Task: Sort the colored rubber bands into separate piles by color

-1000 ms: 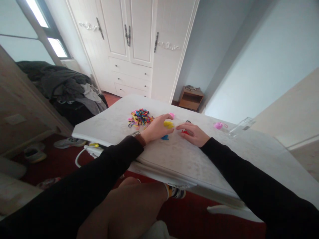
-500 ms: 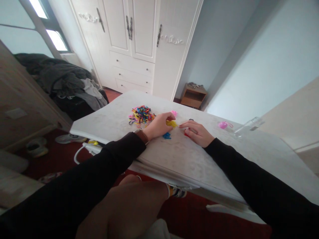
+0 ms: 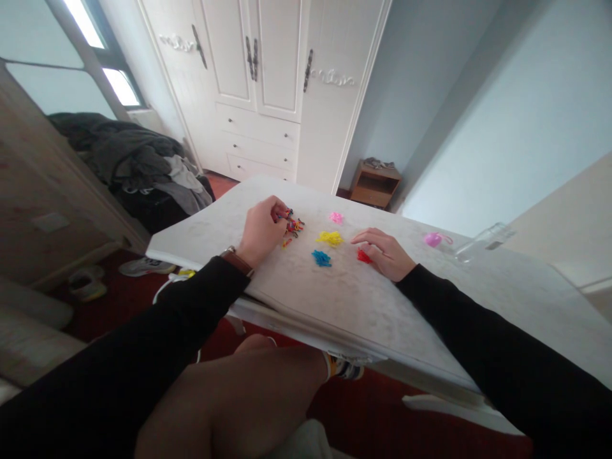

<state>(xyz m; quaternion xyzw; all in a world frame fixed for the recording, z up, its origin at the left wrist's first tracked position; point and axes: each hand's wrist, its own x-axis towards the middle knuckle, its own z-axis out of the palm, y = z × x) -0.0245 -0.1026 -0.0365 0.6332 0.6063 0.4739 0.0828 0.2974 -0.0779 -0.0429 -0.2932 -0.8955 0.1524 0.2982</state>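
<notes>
My left hand (image 3: 264,231) reaches down over a mixed pile of small coloured elastic bands (image 3: 295,225), covering much of it. Its fingers are curled together at the bands; what lies between them is hidden. My right hand (image 3: 386,252) rests on the table with fingers loosely stretched and apart, beside a small heap of red bands (image 3: 364,255). Between the hands lie a yellow heap (image 3: 329,239), a blue heap (image 3: 322,258) and, farther back, a pink heap (image 3: 336,218).
The white table (image 3: 306,299) carries a pink round object with a loop (image 3: 433,239) and a clear glass bottle (image 3: 485,242) lying on its side at right. Behind stand a white wardrobe (image 3: 280,57) and a small wooden cabinet (image 3: 375,185). Dark clothes (image 3: 124,153) are heaped at left.
My left hand has moved left from the yellow heap to the mixed pile, leaving the yellow bands in view. My right hand stays beside the red heap. The view has shifted slightly.
</notes>
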